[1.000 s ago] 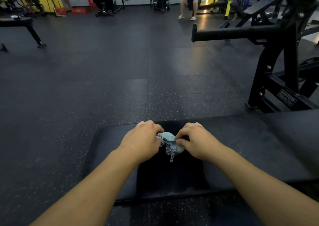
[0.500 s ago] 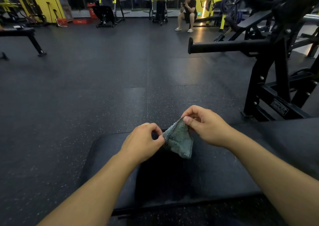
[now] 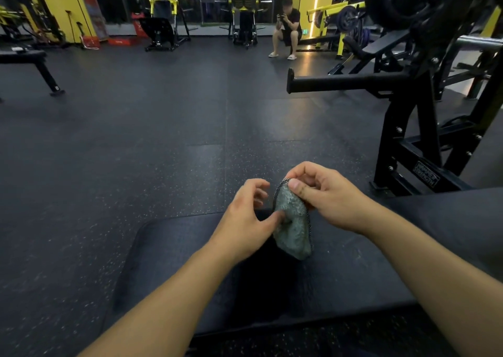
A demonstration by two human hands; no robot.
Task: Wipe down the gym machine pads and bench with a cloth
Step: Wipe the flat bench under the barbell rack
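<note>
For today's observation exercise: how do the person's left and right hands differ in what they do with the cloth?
The right hand pinches the cloth by its top corner between thumb and fingers; the left hand only touches its side with the thumb, fingers loosely curled and free. The right hand sits higher than the left. Both hover over the black bench pad.

Grey-green mottled cloth (image 3: 292, 226) with a black-and-white speckled edge, black bench pad (image 3: 174, 261), dark floor (image 3: 136, 144) flecked with pale specks, black machine frame (image 3: 402, 128), yellow pillars (image 3: 62, 5)

The bench (image 3: 353, 269) runs off the right edge.
</note>
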